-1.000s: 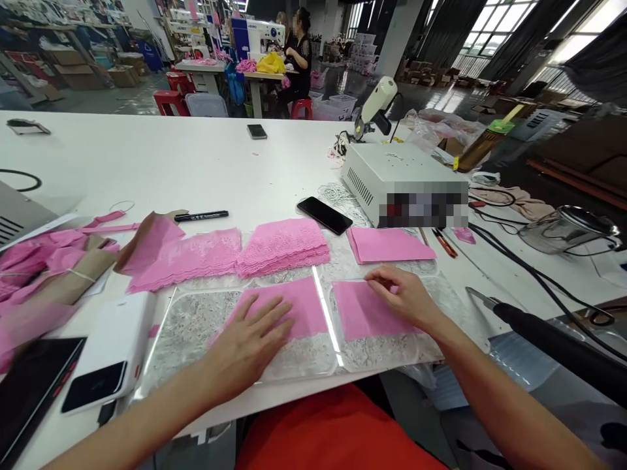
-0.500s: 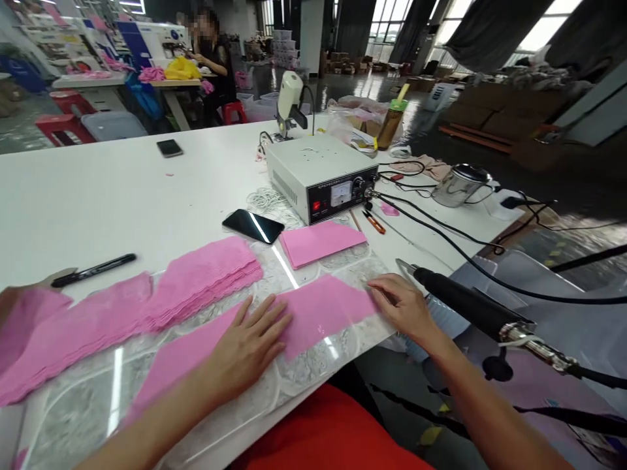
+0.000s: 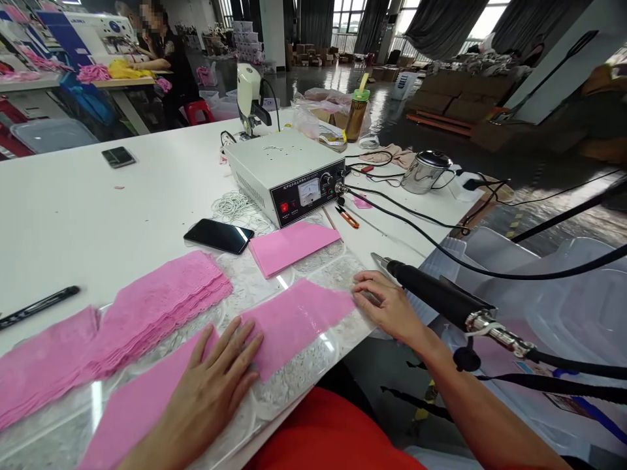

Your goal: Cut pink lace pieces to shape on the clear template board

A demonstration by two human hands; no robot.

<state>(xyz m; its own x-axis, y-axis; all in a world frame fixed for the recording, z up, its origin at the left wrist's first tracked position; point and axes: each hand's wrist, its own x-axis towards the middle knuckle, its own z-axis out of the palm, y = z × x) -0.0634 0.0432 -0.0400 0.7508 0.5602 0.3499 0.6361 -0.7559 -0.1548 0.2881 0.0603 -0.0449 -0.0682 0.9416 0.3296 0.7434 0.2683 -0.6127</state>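
Observation:
My left hand [image 3: 215, 375] lies flat with fingers spread on a long pink fabric piece [image 3: 298, 323], pressing it to the transparent sheet on the table. At the piece's right end my right hand [image 3: 389, 310] has its fingers curled, thumb and forefinger at the fabric's edge. Just beyond that hand is a black handheld tool [image 3: 435, 290] with a pointed metal tip and a cable; my fingers are not around it. A stack of scalloped pink pieces [image 3: 171, 287] lies to the left. Farther off sits a smaller stack of smooth pink pieces [image 3: 294, 247].
A white control box [image 3: 289, 173] with a dial stands behind the fabric. Around it are a black phone [image 3: 219, 235], orange thread snips [image 3: 347, 217], a glass jug [image 3: 427, 172] and cables. A marker [image 3: 39, 307] lies left. Plastic bins [image 3: 563, 281] stand right; a person sits behind.
The view has turned right, so the table's things appear shifted left. Both hands stay on the same fabric piece. The hand at the far left is out of view.

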